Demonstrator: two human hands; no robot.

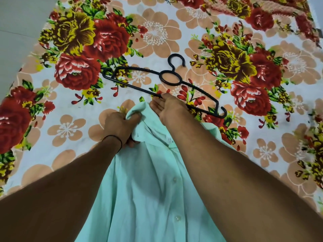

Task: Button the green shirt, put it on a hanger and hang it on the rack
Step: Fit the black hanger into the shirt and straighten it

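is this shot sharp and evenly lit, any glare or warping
Head view: the light is soft and even, with no glare. The hanger and the shirt are sharp, with only faint shadows in the shirt's folds. The wide lens swells the near part of the picture and bends the bedsheet pattern toward the edges. The far right edge looks slightly smeared.

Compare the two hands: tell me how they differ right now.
The left hand grips bunched shirt fabric near the collar; the right hand lies over the lower bar of the hanger, grip unclear. The left wears a dark wrist thread; the right wrist is bare. Both are at the shirt's collar end.
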